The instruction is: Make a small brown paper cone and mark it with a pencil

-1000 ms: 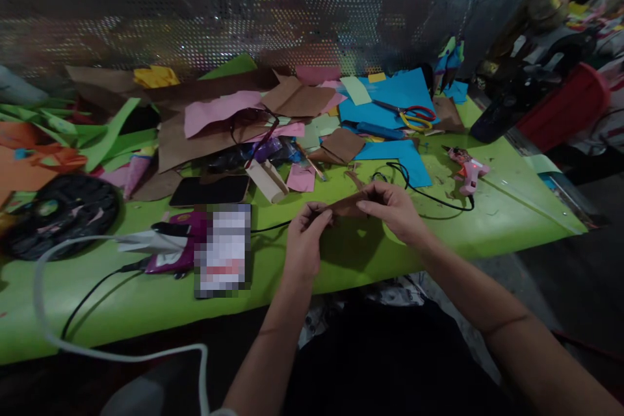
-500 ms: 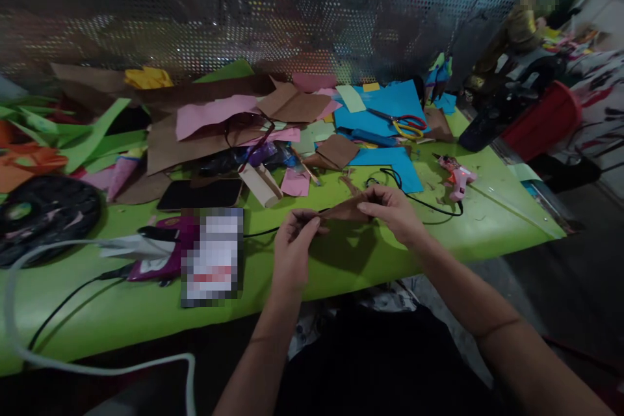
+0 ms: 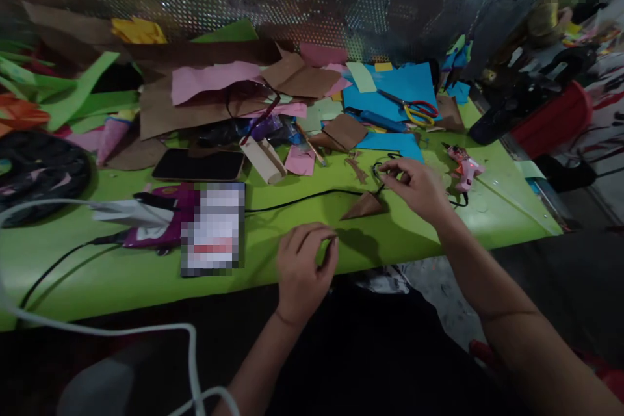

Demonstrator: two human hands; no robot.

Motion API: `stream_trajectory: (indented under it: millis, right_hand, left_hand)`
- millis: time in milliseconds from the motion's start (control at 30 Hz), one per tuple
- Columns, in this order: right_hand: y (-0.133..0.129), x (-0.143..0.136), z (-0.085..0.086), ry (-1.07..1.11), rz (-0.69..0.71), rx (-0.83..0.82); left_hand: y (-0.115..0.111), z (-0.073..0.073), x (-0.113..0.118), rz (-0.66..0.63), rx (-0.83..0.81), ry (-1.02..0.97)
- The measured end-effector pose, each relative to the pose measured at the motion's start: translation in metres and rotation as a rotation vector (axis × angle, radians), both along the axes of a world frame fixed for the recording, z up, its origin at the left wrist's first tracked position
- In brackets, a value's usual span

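A small brown paper cone [image 3: 364, 206] lies on the green table, its tip toward the left. My right hand [image 3: 416, 188] is just to its right, over the black cord [image 3: 312, 194], with thumb and fingertips pinched together; whatever is between them is too small to make out. My left hand [image 3: 307, 260] hovers near the table's front edge, below and left of the cone, fingers curled with a gap between thumb and forefinger, holding nothing. To the right, a pink glue gun [image 3: 465, 169] rests on the table.
Scissors [image 3: 409, 107] lie on blue paper [image 3: 361, 101] at the back. A black phone [image 3: 199, 164], a purple device [image 3: 168, 218] and a black round tray [image 3: 41, 179] are on the left. A red bin [image 3: 556, 123] stands beyond the right end.
The brown paper has left both hands and now lies on the table as a cone. My hands have parted, the right moving right and the left lower. The view has shifted slightly.
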State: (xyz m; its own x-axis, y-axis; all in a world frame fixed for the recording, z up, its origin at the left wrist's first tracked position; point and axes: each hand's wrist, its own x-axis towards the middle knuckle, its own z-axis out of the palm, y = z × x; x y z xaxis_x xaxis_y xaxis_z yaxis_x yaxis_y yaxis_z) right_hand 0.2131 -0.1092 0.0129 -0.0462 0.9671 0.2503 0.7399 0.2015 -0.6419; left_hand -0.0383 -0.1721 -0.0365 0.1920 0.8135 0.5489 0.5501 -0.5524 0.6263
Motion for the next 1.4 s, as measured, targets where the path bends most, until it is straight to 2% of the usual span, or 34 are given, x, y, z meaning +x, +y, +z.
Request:
stream_trajectory:
  millis: [167, 367, 567, 700, 833, 967, 1167, 1233, 1400]
  right_hand:
    - [0.042, -0.024, 0.02, -0.113, 0.13, 0.062]
    - [0.095, -0.074, 0.013, -0.341, 0.28, -0.026]
    - [0.116, -0.105, -0.002, -0.61, 0.17, -0.043]
    - [0.124, -0.111, -0.011, -0.641, 0.124, -0.063]
    - [0.125, -0.106, -0.01, -0.618, 0.147, -0.077]
    - [0.113, -0.083, 0.003, -0.367, 0.252, -0.08]
    - [0.061, -0.027, 0.031, 0.476, 0.355, -0.168]
    - [0.041, -0.011, 0.037, 0.629, 0.326, -0.075]
    - [0.009, 0.011, 0.043, 0.768, 0.144, 0.273]
  left_hand:
    - [-0.014, -0.003, 0.022, -0.093, 0.073, 0.174]
    - [-0.018, -0.01, 0.037, -0.122, 0.083, 0.329]
    - [-0.022, -0.015, 0.032, -0.08, 0.057, 0.364]
    - [-0.023, -0.017, 0.031, -0.068, 0.063, 0.359]
    - [-0.024, -0.019, 0.031, -0.064, 0.077, 0.349]
    - [-0.027, -0.021, 0.027, -0.066, 0.094, 0.316]
    - [-0.033, -0.025, 0.023, -0.047, 0.128, 0.258]
    - [-0.034, -0.025, 0.023, -0.046, 0.118, 0.253]
    - [-0.033, -0.02, 0.026, -0.025, 0.066, 0.289]
